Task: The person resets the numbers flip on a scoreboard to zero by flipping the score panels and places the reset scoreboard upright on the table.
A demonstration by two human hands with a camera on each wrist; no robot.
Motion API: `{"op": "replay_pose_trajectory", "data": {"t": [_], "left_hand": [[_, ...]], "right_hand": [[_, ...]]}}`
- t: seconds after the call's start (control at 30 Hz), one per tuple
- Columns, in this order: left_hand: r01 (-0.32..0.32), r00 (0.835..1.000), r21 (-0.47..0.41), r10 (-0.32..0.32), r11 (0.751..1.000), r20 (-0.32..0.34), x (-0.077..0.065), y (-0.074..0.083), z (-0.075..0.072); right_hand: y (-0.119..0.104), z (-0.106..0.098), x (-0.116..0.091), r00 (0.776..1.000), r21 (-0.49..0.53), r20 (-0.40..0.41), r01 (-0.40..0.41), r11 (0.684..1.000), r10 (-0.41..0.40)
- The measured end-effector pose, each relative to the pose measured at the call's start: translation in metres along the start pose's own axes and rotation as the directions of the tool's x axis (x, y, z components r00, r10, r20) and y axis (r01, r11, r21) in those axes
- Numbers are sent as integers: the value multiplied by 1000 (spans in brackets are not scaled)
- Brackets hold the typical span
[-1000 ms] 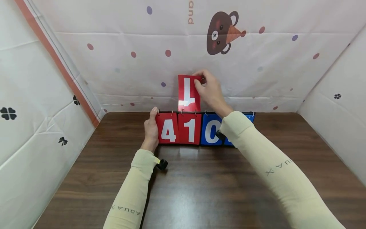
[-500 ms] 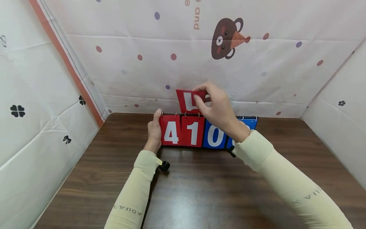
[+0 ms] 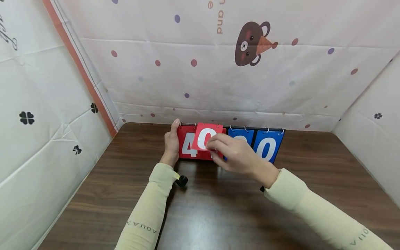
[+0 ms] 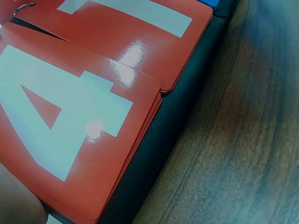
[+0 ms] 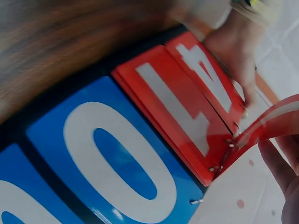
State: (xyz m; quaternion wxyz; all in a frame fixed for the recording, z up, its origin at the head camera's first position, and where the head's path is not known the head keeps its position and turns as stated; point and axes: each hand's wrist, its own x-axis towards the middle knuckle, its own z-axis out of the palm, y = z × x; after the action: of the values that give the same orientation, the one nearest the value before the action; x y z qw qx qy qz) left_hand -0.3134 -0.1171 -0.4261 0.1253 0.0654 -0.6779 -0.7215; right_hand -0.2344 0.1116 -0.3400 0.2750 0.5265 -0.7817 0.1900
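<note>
A flip scoreboard stands at the back of the table, with number cards on metal rings. My left hand [image 3: 171, 144] grips its left end, thumb up at the top corner beside the red 4 card [image 3: 186, 139]. With thumb and fingers, my right hand [image 3: 237, 154] pinches the free lower edge of a red 0 card [image 3: 205, 137], which slants out in front of the red 1 card [image 4: 135, 42]. Two blue 0 cards [image 3: 265, 146] hang on the right half; my right hand partly hides the inner one. In the right wrist view the held card [image 5: 261, 121] looks bent.
The brown wooden table [image 3: 218, 211] stretches in front of the scoreboard. Behind it rises a white printed cloth [image 3: 150, 83] with dots and a bear, and more cloth [image 3: 47, 139] hangs at the left side. A black wrist camera [image 3: 182, 181] sits on my left wrist.
My right hand has brought the raised red card forward and down over the rings, so its 0 face now shows in front of the 1. The left hand keeps its grip.
</note>
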Motion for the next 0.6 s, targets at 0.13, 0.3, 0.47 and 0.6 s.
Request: {"op": "replay_pose_trajectory", "data": {"t": [0.13, 0.3, 0.47, 0.6], "left_hand": [[-2, 1000, 3, 2, 1000, -4, 0, 1, 0], [-10, 1000, 7, 10, 1000, -10, 1, 1, 0], [-13, 1000, 12, 13, 1000, -21, 2, 0, 0], [-3, 1000, 7, 3, 1000, -21, 2, -1, 0]], "right_hand": [[-2, 9, -8, 995, -47, 80, 61, 997, -57], [-1, 16, -15, 984, -82, 169, 74, 994, -59], [2, 19, -18, 978, -106, 198, 83, 991, -61], [4, 21, -23, 980, -113, 183, 107, 988, -85]]}}
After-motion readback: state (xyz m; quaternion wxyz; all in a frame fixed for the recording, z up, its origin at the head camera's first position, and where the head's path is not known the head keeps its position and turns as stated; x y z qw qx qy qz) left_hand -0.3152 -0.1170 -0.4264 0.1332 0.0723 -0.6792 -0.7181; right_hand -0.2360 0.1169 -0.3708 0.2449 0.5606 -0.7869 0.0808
